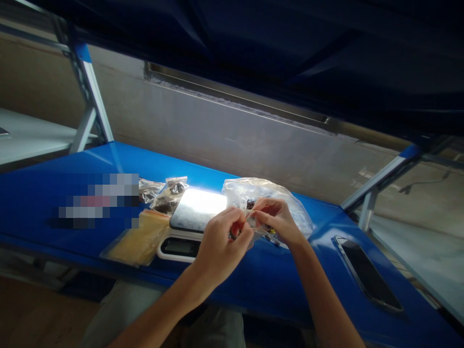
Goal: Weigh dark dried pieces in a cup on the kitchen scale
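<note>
Fingers of the left hand (223,239) and right hand (277,217) meet on a small piece of clear plastic film (251,221), perhaps a little bag, both pinching it at thumb and forefinger. It is held above the blue bench (275,285), at the near edge of a large, clear, crumpled plastic bag (270,189), which spreads towards 1 o'clock; that 2-handed pinch probably keeps the thin film steady. The flat white digital scale with a shiny plate (198,205) lies towards 9 o'clock, seemingly placed within easy reach. Beyond it at 9 to 10 o'clock are clear bags with dark contents (168,195), and at 9 o'clock a flat yellowish plastic packet (137,239). A black rectangular phone (369,273) rests well apart at 4 o'clock, likely out of the way.

The left forearm comes in from 8 o'clock, palm turned inward, its fingers curled. The right forearm slants up from between 4 and 5 o'clock, wrist bent towards the left hand.
</note>
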A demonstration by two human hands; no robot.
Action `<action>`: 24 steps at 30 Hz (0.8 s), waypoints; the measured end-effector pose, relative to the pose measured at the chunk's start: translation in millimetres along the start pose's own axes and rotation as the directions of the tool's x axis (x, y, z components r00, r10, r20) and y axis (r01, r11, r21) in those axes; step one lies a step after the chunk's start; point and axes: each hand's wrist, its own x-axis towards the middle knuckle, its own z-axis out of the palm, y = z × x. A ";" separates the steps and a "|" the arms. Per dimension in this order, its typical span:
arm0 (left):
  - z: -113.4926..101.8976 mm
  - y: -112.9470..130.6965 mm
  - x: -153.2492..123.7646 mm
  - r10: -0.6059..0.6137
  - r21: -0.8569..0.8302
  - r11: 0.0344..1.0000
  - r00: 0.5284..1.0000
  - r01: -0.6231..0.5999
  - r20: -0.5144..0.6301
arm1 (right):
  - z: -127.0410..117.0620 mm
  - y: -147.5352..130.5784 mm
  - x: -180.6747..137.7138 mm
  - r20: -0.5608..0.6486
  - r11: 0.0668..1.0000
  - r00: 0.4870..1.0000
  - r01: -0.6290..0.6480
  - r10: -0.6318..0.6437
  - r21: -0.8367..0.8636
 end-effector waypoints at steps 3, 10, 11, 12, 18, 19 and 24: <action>-1.3 2.5 -1.2 0.009 0.057 0.998 1.000 -0.008 -0.016 | -2.6 -0.3 1.4 -0.040 1.000 0.999 0.010 -0.011 -0.014; -9.4 2.0 3.5 -0.019 0.013 1.000 0.999 0.020 -0.029 | -4.8 3.6 0.6 -0.009 0.985 0.990 0.140 -0.142 -0.100; -10.5 1.4 3.7 -0.050 -0.031 0.998 0.999 0.050 0.003 | -4.6 4.2 0.5 0.006 0.984 0.989 0.150 -0.150 -0.094; -11.4 0.6 3.5 -0.076 -0.068 0.995 0.997 0.078 0.027 | -4.1 4.9 0.6 0.026 0.985 0.988 0.155 -0.153 -0.079; -12.9 -10.6 -2.6 -0.030 -0.075 0.997 0.997 0.024 -0.070 | 3.5 13.6 5.1 0.147 0.991 0.982 0.111 -0.122 0.079; -13.3 -12.0 -3.1 -0.002 -0.065 0.998 0.996 -0.004 -0.092 | 4.6 15.2 5.9 0.182 0.991 0.978 0.080 -0.099 0.107; -15.8 -9.2 0.3 0.106 -0.068 0.991 0.982 -0.118 -0.155 | 7.4 16.6 8.4 0.304 0.981 0.952 -0.089 0.033 0.171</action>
